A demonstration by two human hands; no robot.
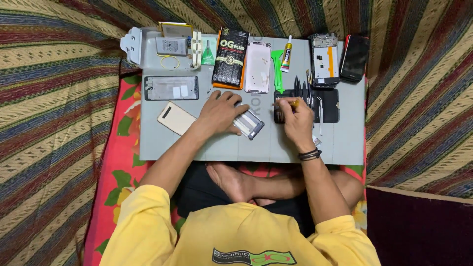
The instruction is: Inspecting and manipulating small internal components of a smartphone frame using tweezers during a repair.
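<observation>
My left hand [219,111] lies flat on a small phone frame part [249,124] on the grey work mat [256,145], holding it down. My right hand [295,118] is closed around a thin tool with a yellow handle [294,103] and rests at the left edge of a black tool pouch [327,105] with several slim tools standing in it. A gold phone back cover [176,118] lies just left of my left wrist.
Along the mat's far side lie a phone frame [171,88], a black box [230,56], a white phone shell [258,67], a green pry tool [278,69], a glue tube [287,55], another frame [325,60] and a black phone [354,57]. Striped cloth surrounds the mat.
</observation>
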